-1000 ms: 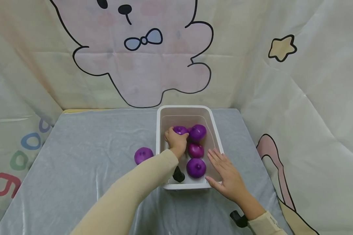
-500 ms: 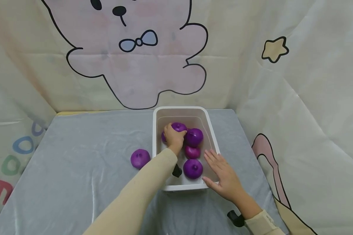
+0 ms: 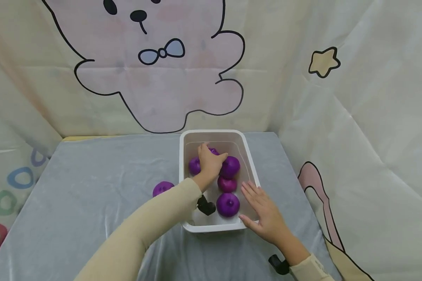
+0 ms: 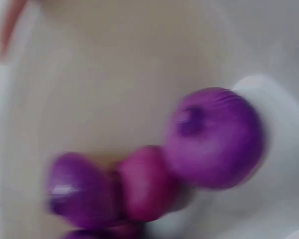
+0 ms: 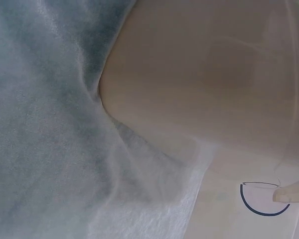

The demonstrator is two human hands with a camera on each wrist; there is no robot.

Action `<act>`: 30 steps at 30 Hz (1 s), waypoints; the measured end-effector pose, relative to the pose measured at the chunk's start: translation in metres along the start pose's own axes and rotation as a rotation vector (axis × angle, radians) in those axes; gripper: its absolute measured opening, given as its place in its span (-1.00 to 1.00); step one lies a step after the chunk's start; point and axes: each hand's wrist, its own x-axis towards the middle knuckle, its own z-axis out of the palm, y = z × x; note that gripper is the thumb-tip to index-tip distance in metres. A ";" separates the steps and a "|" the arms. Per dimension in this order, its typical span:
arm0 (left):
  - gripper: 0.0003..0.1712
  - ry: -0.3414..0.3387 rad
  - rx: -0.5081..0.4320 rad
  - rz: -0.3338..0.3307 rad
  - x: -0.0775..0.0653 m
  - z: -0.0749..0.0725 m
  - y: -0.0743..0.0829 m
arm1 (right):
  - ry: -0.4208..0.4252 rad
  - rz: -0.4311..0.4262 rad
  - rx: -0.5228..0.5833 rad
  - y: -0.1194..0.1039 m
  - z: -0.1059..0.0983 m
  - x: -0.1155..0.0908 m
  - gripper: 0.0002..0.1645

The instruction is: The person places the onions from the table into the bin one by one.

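In the head view, my left hand (image 3: 210, 162) reaches into the white plastic tub (image 3: 184, 195). Its thumb and fingers are spread apart above a purple onion (image 3: 213, 151), which it partly hides. Beside the hand lie another purple onion (image 3: 194, 166) on the left and a shiny one (image 3: 230, 167) on the right. A redder onion (image 3: 227, 184) and a large purple onion (image 3: 227, 205) follow in line towards the near end. My right hand (image 3: 267, 218) rests with straight fingers on the tub's right wall. The left wrist view is blurred and shows a large onion (image 4: 214, 139).
One purple onion (image 3: 163, 188) lies outside the tub, left of it, partly behind my left sleeve (image 3: 154, 226). A grey cloth (image 3: 91, 187) covers the table. Printed curtains (image 3: 274, 78) stand behind and at both sides. Black wrist cameras (image 3: 206, 205) hang under both wrists.
My left hand's fingers have spread from the onion they held at the tub's far end, and the hand has lifted slightly. My right hand stays on the tub wall. The head view has shifted slightly.
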 end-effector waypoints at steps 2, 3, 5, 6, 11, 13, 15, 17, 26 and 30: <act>-0.12 -0.087 -0.092 0.051 -0.005 -0.020 0.010 | 0.013 -0.003 0.012 -0.001 0.002 -0.001 -0.16; -0.14 -0.130 -0.154 0.065 -0.007 -0.032 0.013 | 0.022 -0.004 0.017 -0.001 0.003 -0.001 -0.16; -0.20 -0.179 -0.262 0.072 -0.010 -0.058 0.015 | 0.035 -0.007 0.023 -0.001 0.004 -0.001 -0.16; -0.23 -0.185 -0.309 0.075 -0.011 -0.071 0.013 | 0.038 -0.008 0.028 -0.001 0.004 -0.001 -0.16; -0.29 -0.097 -0.369 0.078 -0.014 -0.130 -0.026 | 0.045 -0.013 0.042 0.000 0.005 -0.001 -0.15; -0.26 -0.075 -0.319 0.068 -0.014 -0.146 -0.050 | 0.046 -0.014 0.045 0.001 0.006 0.000 -0.15; -0.22 -0.079 -0.243 0.028 -0.015 -0.158 -0.073 | 0.043 -0.014 0.047 0.001 0.008 0.000 -0.15; -0.18 -0.097 -0.179 -0.021 -0.016 -0.166 -0.092 | 0.038 -0.013 0.045 0.001 0.007 0.000 -0.15; 0.13 -0.160 0.043 -0.132 -0.019 -0.170 -0.138 | 0.045 -0.018 0.025 0.002 0.007 0.001 -0.13; 0.23 -0.175 0.144 -0.148 -0.020 -0.165 -0.154 | 0.041 -0.014 0.024 0.002 0.007 0.001 -0.13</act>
